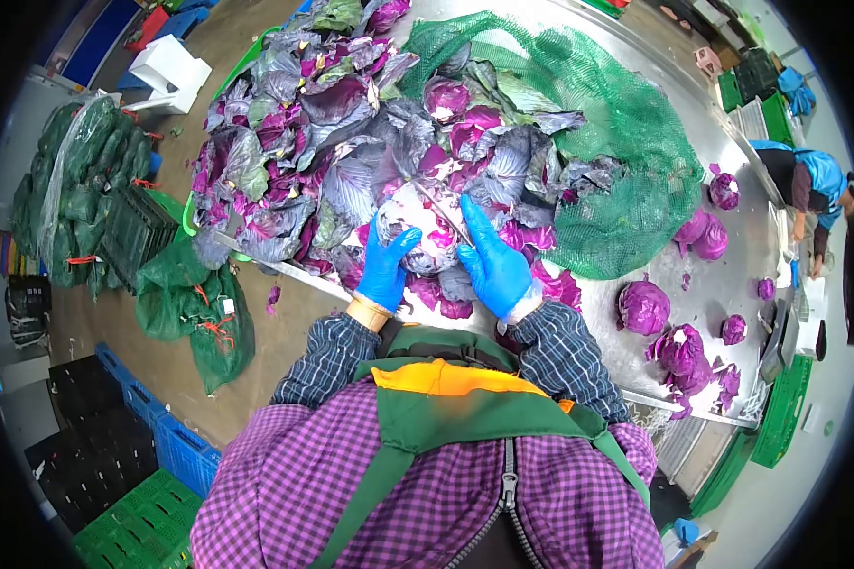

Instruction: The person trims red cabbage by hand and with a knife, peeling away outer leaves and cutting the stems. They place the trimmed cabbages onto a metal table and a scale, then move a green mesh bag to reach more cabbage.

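A red cabbage head [411, 216] with a pale, whitish cut side faces up in front of me at the table's near edge. My left hand [385, 269], in a blue glove, grips it from the left, thumb on top. My right hand [493, 264], also gloved in blue, is at the cabbage's right side, closed around what looks like a knife; its thin blade [443, 211] lies slantwise over the cabbage. The handle is hidden in the glove. Loose purple outer leaves [337, 180] are heaped behind and to the left.
A green mesh bag [626, 161] lies on the metal table [579, 356]. Several trimmed cabbages [643, 307] sit at right. Filled mesh sacks [85, 190] and blue crates [176, 446] stand on the floor at left. Another person in a blue vest [823, 175] bends at far right.
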Tool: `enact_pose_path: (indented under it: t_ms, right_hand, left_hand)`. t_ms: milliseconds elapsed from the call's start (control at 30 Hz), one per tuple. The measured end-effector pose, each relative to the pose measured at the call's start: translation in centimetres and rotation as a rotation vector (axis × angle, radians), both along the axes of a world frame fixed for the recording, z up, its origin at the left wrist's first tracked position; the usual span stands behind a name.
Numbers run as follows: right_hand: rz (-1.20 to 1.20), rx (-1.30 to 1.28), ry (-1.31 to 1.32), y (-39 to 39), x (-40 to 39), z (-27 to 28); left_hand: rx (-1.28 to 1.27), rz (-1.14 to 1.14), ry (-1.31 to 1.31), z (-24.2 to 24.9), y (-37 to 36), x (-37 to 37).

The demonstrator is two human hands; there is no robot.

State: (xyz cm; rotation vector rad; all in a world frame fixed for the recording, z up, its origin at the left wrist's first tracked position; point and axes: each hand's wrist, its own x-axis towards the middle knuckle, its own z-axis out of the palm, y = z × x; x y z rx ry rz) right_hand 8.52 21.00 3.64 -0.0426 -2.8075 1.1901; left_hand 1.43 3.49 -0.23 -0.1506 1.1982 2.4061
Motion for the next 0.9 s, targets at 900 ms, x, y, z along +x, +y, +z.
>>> enact_pose_path:
  t_ms: [900]
  right_hand:
    - [0.204, 0.357, -0.047, 2.5, -1.1, 6.9]
  left_hand:
    - [-0.26, -0.251, 0.286, 3.3, -0.1, -2.6]
